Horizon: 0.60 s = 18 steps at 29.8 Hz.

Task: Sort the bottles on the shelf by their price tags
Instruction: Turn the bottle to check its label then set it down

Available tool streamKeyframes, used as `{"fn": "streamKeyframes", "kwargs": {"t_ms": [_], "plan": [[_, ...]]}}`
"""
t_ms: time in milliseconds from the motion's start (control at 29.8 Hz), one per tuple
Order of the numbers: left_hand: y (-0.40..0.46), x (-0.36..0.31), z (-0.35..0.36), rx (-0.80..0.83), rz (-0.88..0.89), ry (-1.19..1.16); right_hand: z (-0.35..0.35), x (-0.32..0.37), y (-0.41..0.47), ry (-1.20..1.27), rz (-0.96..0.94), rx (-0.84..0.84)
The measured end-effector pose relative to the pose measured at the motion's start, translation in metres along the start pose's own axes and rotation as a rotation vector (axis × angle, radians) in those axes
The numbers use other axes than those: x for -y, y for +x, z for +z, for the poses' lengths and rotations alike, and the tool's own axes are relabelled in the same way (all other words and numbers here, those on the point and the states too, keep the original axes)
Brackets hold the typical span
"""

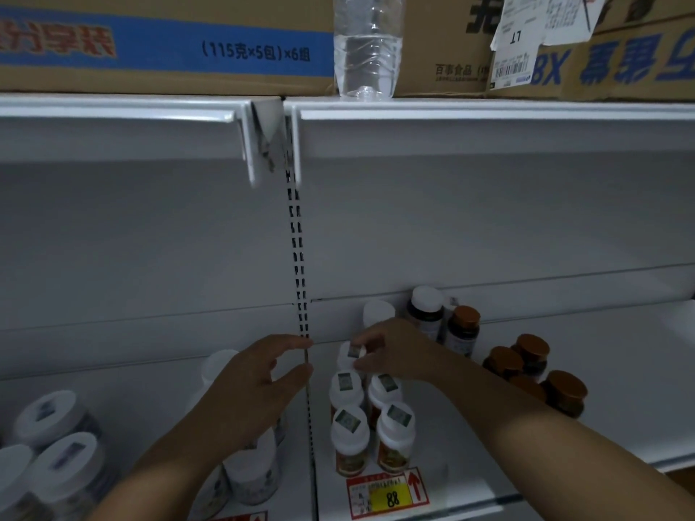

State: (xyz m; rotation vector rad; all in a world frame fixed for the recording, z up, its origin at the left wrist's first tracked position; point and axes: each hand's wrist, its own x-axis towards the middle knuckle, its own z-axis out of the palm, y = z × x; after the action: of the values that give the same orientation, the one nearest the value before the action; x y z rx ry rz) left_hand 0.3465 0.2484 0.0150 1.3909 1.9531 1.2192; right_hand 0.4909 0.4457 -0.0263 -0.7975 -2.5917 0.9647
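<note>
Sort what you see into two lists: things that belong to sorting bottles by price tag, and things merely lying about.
Belongs: white-capped bottles, brown-capped bottles, price tag, bottle under the right hand, left hand.

Lying about: water bottle, cardboard boxes, paper labels.

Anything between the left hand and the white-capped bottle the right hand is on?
Nothing visible. The left hand hovers open beside the shelf's slotted upright, with open air across to the white-capped bottle that the right hand grips by the cap. The four white-capped bottles in front sit nearer the camera, not between them.
</note>
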Motion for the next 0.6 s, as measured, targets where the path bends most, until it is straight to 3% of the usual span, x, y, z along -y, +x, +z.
{"fn": "streamKeyframes", "kwargs": {"t_ms": [134, 268, 369, 436, 503, 604], "plan": [[0.006, -0.002, -0.010, -0.038, -0.013, -0.030, -0.021, -0.005, 0.020, -0.166, 0.054, -0.289], [0.001, 0.002, -0.016, -0.049, -0.038, -0.023, -0.017, -0.018, 0.047, -0.542, 0.251, -0.138], [-0.004, 0.003, -0.016, -0.070, -0.039, 0.004, -0.010, -0.015, 0.052, -0.545, 0.253, -0.149], [-0.007, 0.003, -0.019, -0.127, -0.020, -0.026, -0.021, -0.003, 0.049, -0.324, 0.236, -0.265], [-0.008, 0.002, -0.022, -0.193, -0.020, -0.140, -0.035, 0.020, 0.039, 0.113, 0.163, -0.387], [-0.011, -0.003, -0.021, -0.142, -0.110, -0.477, -0.039, 0.071, 0.012, 0.726, 0.032, -0.253]]}}
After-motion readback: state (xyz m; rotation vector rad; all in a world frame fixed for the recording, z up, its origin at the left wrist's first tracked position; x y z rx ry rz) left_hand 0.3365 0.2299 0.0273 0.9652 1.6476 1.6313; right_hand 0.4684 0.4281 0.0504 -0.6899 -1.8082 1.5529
